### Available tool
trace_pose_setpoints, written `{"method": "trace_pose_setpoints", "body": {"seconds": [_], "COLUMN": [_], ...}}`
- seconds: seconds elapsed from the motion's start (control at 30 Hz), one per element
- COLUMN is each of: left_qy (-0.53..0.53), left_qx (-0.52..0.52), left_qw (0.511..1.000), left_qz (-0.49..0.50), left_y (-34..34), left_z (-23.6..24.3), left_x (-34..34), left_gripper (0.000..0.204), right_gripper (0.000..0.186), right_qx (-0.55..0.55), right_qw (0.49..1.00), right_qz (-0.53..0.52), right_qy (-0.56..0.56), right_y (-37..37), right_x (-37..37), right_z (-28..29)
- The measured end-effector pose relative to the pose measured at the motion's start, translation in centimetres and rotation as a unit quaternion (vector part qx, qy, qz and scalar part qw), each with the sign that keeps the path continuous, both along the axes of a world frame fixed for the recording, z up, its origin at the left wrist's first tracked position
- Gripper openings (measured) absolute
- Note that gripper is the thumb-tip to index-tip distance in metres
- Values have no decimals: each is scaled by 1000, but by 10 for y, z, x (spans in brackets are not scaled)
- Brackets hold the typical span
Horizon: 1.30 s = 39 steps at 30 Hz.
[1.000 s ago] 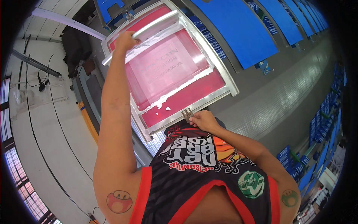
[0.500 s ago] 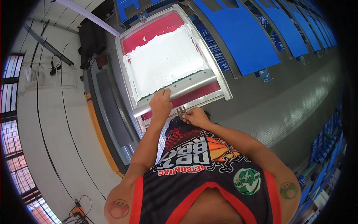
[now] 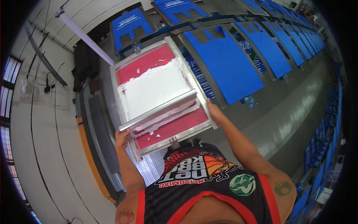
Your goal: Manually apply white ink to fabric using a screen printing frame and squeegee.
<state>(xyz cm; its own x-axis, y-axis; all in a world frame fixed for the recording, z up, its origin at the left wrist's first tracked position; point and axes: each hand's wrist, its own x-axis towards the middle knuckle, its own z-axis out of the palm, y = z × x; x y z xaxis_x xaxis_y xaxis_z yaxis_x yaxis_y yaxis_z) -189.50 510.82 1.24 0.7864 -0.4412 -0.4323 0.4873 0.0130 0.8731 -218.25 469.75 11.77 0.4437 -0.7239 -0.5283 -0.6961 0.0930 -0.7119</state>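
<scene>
Screen frame [image 3: 158,99], aluminium-edged with red mesh, sits right in front of the person, lying over the near end of a long printing desk [image 3: 261,112] lined with blue pallets [image 3: 227,65]. White ink [image 3: 156,87] coats the middle of the mesh, and a metal-handled squeegee [image 3: 160,109] lies across it near the lower end, a ragged line of ink trailing just below the blade.

Left hand [image 3: 121,139] is curled around the frame's near-left corner, beside the squeegee's end. Right hand [image 3: 213,112] is pressed against the right edge with fingers wrapped over the rail. One hand on each side looks like a grip to keep the frame level and square.

Its long axis runs away from the person, tilted up and leftward in the view, far end aimed at another blue pallet [image 3: 132,26]. The squeegee crosses that axis, spanning almost rail to rail. A small clamp fitting [image 3: 173,141] juts from the near rail, toward the person's black-and-red jersey [image 3: 201,186].
</scene>
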Motion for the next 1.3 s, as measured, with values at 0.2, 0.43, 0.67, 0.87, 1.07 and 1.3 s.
{"method": "trace_pose_setpoints", "body": {"seconds": [0.2,0.43,0.67,0.87,1.07,1.3], "left_qy": [-44,-80,-65,-18,-13,6], "left_qx": [-4,-33,-14,24,33,2], "left_qw": [997,996,998,999,999,999], "left_qz": [56,20,-1,16,5,38], "left_y": [-23,-207,-383,-413,-435,-445], "left_z": [72,136,166,195,170,141], "left_x": [-38,-113,-186,-203,-216,-215], "left_gripper": [43,39,44,59,63,46], "right_gripper": [70,67,68,72,81,69], "right_qx": [-64,-109,-108,-99,-53,-294], "right_qw": [996,987,988,992,997,955], "right_qz": [-53,-109,-94,-71,-56,1], "right_qy": [43,-55,-53,-22,14,44], "right_y": [5,-148,-319,-369,-396,-395], "right_x": [-31,-147,-207,-194,-195,-211], "right_z": [65,106,155,140,133,118]}}
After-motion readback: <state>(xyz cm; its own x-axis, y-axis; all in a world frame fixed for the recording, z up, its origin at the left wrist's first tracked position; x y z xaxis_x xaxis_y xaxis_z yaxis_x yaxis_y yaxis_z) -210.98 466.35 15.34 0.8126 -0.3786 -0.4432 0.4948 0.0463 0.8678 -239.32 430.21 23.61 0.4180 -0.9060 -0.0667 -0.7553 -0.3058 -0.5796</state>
